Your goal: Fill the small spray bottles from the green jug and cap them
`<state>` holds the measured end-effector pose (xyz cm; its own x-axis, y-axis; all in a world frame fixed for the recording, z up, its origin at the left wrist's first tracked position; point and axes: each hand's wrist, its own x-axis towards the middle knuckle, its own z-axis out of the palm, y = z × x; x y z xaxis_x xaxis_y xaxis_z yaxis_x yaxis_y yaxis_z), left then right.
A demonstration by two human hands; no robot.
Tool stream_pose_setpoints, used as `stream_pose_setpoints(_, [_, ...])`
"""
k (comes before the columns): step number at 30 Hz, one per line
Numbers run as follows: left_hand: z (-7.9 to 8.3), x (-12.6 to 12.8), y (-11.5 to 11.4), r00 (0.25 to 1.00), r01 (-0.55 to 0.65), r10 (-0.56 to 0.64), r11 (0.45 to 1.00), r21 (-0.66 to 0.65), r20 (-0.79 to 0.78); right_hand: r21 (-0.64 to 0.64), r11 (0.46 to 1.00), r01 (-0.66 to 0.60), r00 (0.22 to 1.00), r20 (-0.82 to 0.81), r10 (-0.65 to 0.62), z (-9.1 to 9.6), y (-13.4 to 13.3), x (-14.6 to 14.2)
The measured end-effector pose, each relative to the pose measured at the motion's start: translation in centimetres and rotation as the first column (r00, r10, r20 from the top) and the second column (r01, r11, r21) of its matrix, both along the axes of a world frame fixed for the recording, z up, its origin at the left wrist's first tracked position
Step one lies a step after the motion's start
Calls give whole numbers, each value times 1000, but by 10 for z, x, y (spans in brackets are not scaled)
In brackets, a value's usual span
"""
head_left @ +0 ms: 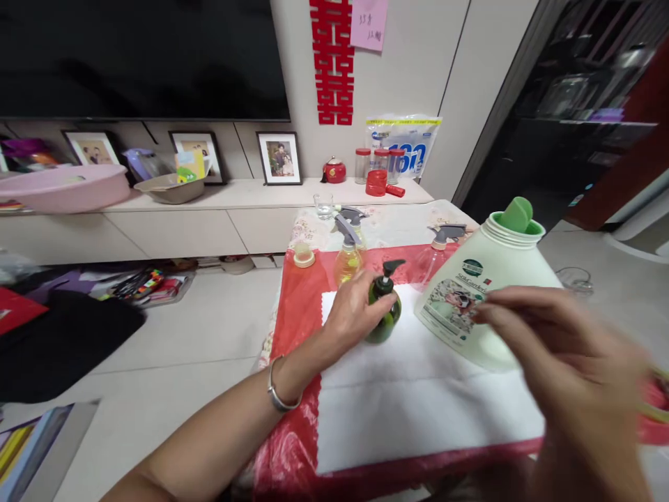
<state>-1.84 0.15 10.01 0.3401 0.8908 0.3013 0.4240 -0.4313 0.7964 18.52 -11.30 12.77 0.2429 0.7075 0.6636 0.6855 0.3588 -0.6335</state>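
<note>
My left hand (353,307) is wrapped round a small green pump bottle (385,315) with a black pump head, upright on a white cloth (418,411). My right hand (564,355), blurred by motion, reaches over the near right of the table with fingers extended beside a large pale green jug (483,296). That jug has a printed label and a green cap (516,215) resting in its open neck. I cannot make out whether the right fingers touch the jug.
Behind stand a yellow spray bottle (347,259), a clear spray bottle (437,252), a small jar (304,255) and a glass (323,206) on the red table cover (297,307). A low cabinet (209,209) holds framed photos, a pink basin (65,187) and red-lidded jars (379,167). Clutter lies on the floor at left.
</note>
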Motion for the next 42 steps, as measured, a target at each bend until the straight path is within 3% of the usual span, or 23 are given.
stream_pose_setpoints(3, [-27, -5, -7, 999, -33, 34, 999, -24, 41, -118, 969, -216, 970, 91, 227, -21, 30, -26])
stream_pose_setpoints(5, [-43, -3, -8, 992, -66, 66, 998, -8, 105, -178, 950, -258, 961, 59, 272, -39, 49, -36])
stream_pose_setpoints(9, [-69, 3, -8, 970, -71, 49, 994, 86, 236, -199, 961, -190, 969, 120, 217, -63, 66, -51])
stream_pose_setpoints(15, [-98, 5, -9, 959, -111, 20, 945, 307, 283, -89, 990, -110, 968, 217, 127, -70, 72, -67])
stream_pose_setpoints(21, [-100, 4, -7, 960, -73, -12, 953, 293, 279, -76, 990, -117, 985, 117, 126, -73, 80, -69])
stream_pose_setpoints(32, [-94, 2, -7, 962, -33, -38, 967, 253, 270, -255, 911, -325, 938, 32, 344, -63, 75, -64])
stream_pose_setpoints(37, [-98, 1, -7, 960, -27, -49, 964, 266, 275, -191, 966, -173, 980, 65, 188, -73, 77, -68])
stream_pose_setpoints(42, [-99, 3, -7, 956, -47, -40, 957, 287, 290, -161, 979, -128, 991, 29, 134, -76, 74, -68])
